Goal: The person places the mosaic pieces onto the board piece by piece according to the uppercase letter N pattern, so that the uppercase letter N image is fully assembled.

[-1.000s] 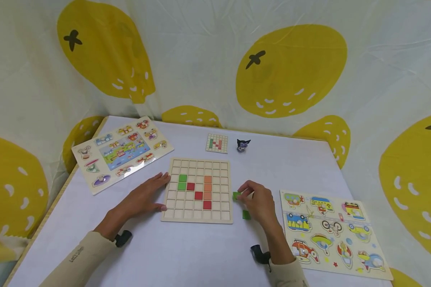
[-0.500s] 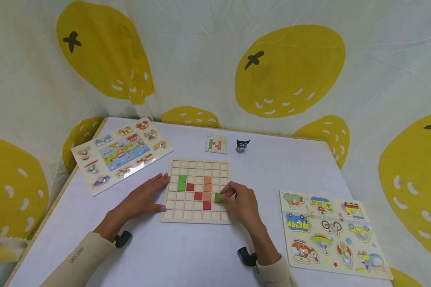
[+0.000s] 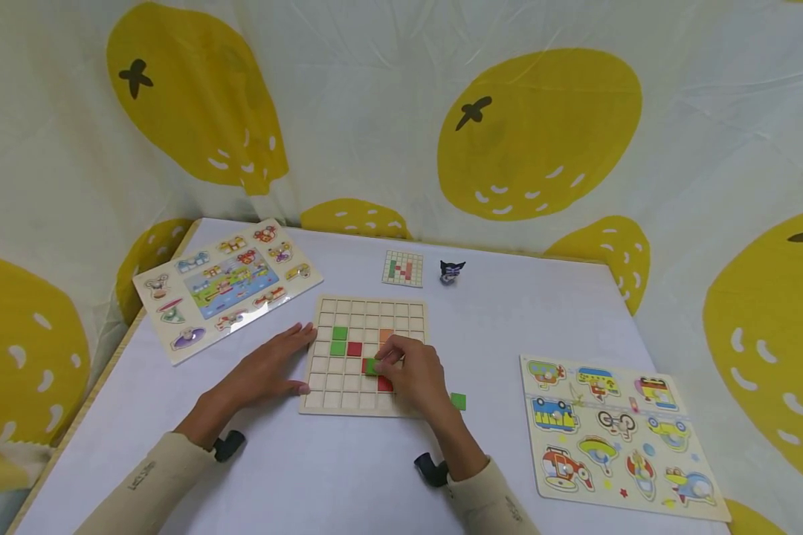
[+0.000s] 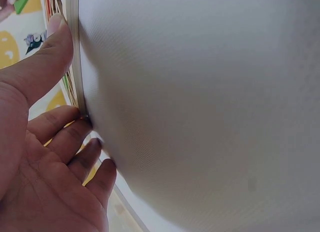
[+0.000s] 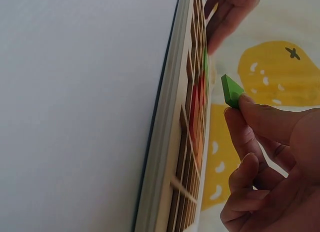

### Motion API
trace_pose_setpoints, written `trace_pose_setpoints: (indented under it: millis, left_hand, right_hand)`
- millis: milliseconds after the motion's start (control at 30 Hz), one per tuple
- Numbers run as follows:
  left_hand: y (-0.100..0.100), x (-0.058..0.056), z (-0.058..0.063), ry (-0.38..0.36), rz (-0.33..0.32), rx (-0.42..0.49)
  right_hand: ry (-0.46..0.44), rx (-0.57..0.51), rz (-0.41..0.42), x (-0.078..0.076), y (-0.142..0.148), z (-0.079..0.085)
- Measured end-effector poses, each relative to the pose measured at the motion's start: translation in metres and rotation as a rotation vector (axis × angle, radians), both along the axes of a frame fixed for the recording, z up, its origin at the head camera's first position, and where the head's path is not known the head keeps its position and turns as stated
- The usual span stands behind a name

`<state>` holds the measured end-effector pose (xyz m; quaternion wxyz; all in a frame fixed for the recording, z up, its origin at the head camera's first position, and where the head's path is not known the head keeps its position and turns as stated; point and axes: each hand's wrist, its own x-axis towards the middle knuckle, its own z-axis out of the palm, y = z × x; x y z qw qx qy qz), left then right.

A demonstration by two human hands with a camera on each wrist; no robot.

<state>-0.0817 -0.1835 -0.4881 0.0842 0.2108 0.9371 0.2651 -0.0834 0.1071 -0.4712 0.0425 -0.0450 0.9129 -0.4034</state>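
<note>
Over the middle of a wooden grid board (image 3: 334, 401), my right hand (image 3: 411, 375) pinches a green square tile (image 5: 231, 91) between thumb and fingertip, held above the board. My left hand (image 3: 268, 369) rests at the board's left edge, fingers extended, the thumb (image 4: 59, 40) against its near part. Set in the grid are two green tiles (image 3: 338, 340) in a column, red tiles (image 3: 355, 348) running diagonally, and an orange tile (image 3: 387, 336); my right hand covers the grid cells below the orange one. A loose green tile (image 3: 458, 401) lies on the table right of the board.
Behind the board lie a small pattern card (image 3: 403, 268) and a dark figurine (image 3: 451, 272). One picture puzzle board (image 3: 227, 290) sits at the back left, and a vehicle puzzle board (image 3: 625, 438) at the right. A lemon-print curtain (image 3: 361, 111) hangs behind the white table.
My right hand picked up a green tile from the table beside the board and carried it left over the grid. My left hand has stayed at the board's edge.
</note>
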Motion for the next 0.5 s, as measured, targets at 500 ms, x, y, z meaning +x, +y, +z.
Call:
trace_pose_setpoints:
  millis: [500]
  left_hand:
    - [-0.002, -0.002, -0.003, 0.018, -0.029, 0.003]
  right_hand:
    - [-0.007, 0.007, 0.093, -0.011, -0.042, -0.005]
